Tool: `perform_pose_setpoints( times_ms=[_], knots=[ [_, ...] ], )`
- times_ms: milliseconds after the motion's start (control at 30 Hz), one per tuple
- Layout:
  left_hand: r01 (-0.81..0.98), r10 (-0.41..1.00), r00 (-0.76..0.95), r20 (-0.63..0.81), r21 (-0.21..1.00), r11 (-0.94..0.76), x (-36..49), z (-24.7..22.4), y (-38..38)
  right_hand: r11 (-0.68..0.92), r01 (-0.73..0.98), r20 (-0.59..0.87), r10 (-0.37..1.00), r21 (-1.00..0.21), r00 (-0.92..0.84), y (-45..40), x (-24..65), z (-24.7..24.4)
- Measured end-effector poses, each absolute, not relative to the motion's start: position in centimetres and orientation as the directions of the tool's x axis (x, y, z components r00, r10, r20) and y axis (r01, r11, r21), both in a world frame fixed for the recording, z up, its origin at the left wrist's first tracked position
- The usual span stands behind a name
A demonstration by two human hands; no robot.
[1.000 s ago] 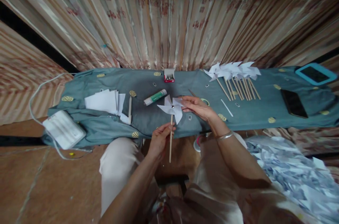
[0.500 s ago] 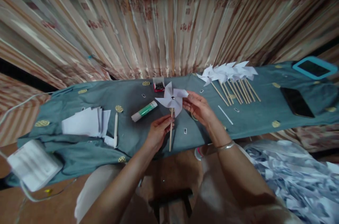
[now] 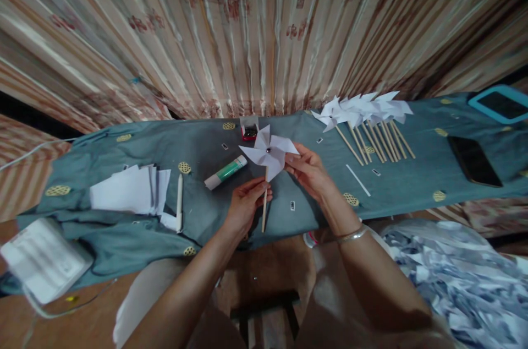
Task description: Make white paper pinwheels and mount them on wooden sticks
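A white paper pinwheel [image 3: 270, 152] with a dark pin at its centre is held upright above the green cloth. My left hand [image 3: 247, 201] pinches its wooden stick [image 3: 264, 208] just below the paper. With thumb and fingers closed, my right hand [image 3: 307, 168] grips a blade at the pinwheel's right side. Behind the pinwheel stands a small red box of dark pins [image 3: 249, 131]. A green and white glue stick [image 3: 225, 173] lies to the left. Several finished pinwheels [image 3: 363, 109] lie in an overlapping row at the right.
White paper sheets [image 3: 124, 190] and a white pen-like tool [image 3: 180, 203] lie left. A dark phone [image 3: 474, 161], a blue-framed device [image 3: 501, 104] and a thin white strip [image 3: 358, 180] are right. A white box [image 3: 47, 261] sits front left; a bag of paper pieces [image 3: 466, 283] is lower right.
The pinwheel's blades have turned slightly, with my right hand still at the right blade. The camera view has shifted a little.
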State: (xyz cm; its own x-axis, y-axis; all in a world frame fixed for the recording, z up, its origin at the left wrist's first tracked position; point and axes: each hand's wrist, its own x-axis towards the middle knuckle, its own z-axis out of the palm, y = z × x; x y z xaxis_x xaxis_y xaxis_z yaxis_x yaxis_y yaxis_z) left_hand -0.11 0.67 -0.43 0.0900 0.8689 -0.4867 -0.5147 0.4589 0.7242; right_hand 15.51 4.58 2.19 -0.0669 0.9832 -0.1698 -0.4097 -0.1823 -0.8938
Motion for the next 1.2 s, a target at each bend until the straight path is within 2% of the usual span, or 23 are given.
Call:
perform_pose_setpoints(
  times_ms=[600, 967, 1200],
  knots=[
    [-0.53, 0.873, 0.094, -0.479, 0.718, 0.451, -0.5, -0.4, 0.9, -0.17, -0.431, -0.147, 0.985, -0.886, -0.086, 4.4, 14.9, 1.7],
    [-0.464, 0.869, 0.148, -0.473, 0.742, 0.483, -0.4, 0.1, 0.5, -0.209, -0.478, -0.227, 0.974, -0.853, -0.021, 5.0, 14.6, 1.7],
    [-0.444, 0.871, 0.12, -0.475, 0.759, 0.476, -0.4, 0.4, 0.4, -0.233, -0.474, -0.256, 0.967, -0.849, -0.018, 5.0, 14.3, 2.1]
  ],
)
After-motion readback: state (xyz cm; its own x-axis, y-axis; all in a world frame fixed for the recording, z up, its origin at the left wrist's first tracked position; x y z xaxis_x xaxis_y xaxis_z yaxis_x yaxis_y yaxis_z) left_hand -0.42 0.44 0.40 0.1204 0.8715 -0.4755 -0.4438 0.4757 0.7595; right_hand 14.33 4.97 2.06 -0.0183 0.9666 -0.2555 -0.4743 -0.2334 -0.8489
